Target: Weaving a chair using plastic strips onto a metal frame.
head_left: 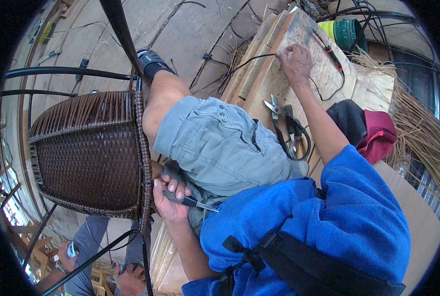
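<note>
My left hand (pixel 170 200) is closed around the dark handle of a slim hand tool (pixel 195 203). Its metal shaft points toward my blue shirt; whether it is an awl or a screwdriver I cannot tell. Right beside that hand is the edge of a brown woven chair (pixel 91 167) on a black frame. My right hand (pixel 296 64) reaches over a wooden board, fingertips pinched on the end of a thin black strand (pixel 252 59). The strand curves away to the floor. Cutters (pixel 274 107) and dark-handled tools lie on the board between my leg and right forearm.
On the board (pixel 299 37) lies a red-and-black pen-shaped tool (pixel 333 58) with a cord. A black and maroon cloth item (pixel 373 130) sits near my right elbow. Dry strips (pixel 417 133) are bundled at the right. Another person's hands (pixel 130 280) show at lower left.
</note>
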Motion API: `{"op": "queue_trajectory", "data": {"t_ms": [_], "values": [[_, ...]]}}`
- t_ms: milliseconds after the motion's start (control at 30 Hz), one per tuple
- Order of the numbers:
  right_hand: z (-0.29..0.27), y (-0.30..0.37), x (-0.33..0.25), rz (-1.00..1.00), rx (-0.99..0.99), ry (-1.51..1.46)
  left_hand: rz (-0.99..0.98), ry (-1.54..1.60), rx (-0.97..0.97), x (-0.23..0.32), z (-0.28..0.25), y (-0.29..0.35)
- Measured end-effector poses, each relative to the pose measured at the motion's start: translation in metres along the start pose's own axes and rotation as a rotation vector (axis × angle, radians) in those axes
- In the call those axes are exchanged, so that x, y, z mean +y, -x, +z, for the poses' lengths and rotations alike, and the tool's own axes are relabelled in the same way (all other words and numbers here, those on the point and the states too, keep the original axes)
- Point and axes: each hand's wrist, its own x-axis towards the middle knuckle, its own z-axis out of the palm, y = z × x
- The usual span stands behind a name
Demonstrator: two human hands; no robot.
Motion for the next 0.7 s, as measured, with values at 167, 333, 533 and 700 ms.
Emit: {"op": "queue_trajectory", "data": {"t_ms": [167, 333, 533, 700], "values": [[0.002, -0.003, -0.010, 0.036, -0.085, 0.075, -0.005, 0.007, 0.008, 0.000, 0.002, 0.000], [-0.006, -0.014, -0.007, 0.145, -0.070, -0.096, 0.009, -0.019, 0.009, 0.000, 0.002, 0.000], [-0.011, -0.012, -0.001, 0.073, -0.019, -0.078, -0.001, -0.023, 0.023, 0.000, 0.001, -0.002], [-0.008, 0.000, -0.008, -0.003, -0.015, 0.084, 0.011, -0.003, -0.016, -0.001, 0.001, -0.001]]}}
